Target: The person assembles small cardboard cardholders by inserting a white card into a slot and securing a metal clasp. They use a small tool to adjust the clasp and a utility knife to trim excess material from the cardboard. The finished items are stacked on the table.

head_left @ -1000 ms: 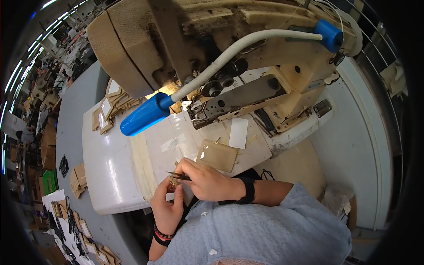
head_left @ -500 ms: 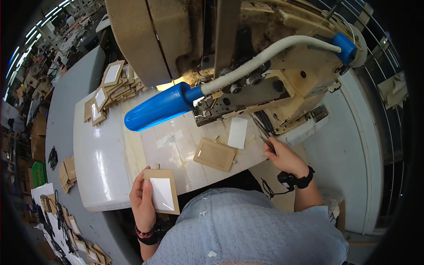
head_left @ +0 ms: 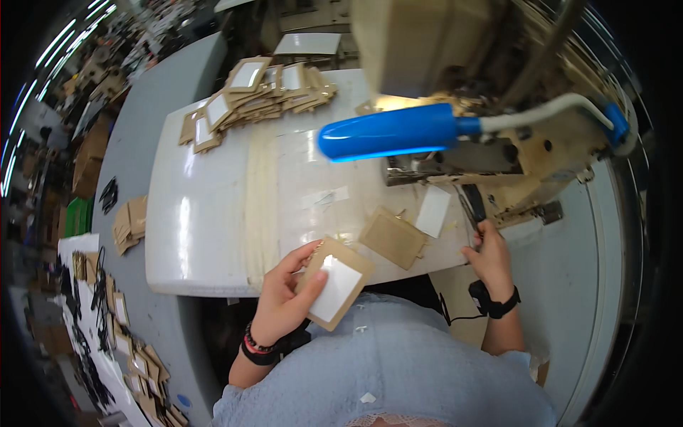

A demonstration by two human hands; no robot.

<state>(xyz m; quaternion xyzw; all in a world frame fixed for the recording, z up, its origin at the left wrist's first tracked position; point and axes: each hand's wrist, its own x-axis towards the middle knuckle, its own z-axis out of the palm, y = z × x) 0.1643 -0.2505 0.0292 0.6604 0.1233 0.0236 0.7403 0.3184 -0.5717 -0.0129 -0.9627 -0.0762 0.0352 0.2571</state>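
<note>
Nearest to us, at the front edge of the white table (head_left: 213, 235), our left hand (head_left: 284, 302) holds a tan card with a white panel (head_left: 334, 283). The thumb lies across its lower left face, touching the white panel, and the other fingers curl behind its left edge, so the fingers are clamped on the card while most of it juts out to the right, tilted and partly over the table's edge. A dark and red wristband (head_left: 257, 349) sits on that wrist.

To the right, our right hand (head_left: 489, 256) wears a black wrist strap (head_left: 492, 306) and closes its fingers around a dark slim tool (head_left: 472, 206) at the base of the sewing machine (head_left: 526, 156); we cannot tell how firmly. Between the 2 hands, a second tan card (head_left: 393, 237) lies flat on the table, with a loose white panel (head_left: 432, 211) just beside it.

Farther off, a blue lamp head (head_left: 388, 133) hangs over the table. Beyond it, at the far edge, a pile of tan cards (head_left: 249, 92) spreads out.
</note>
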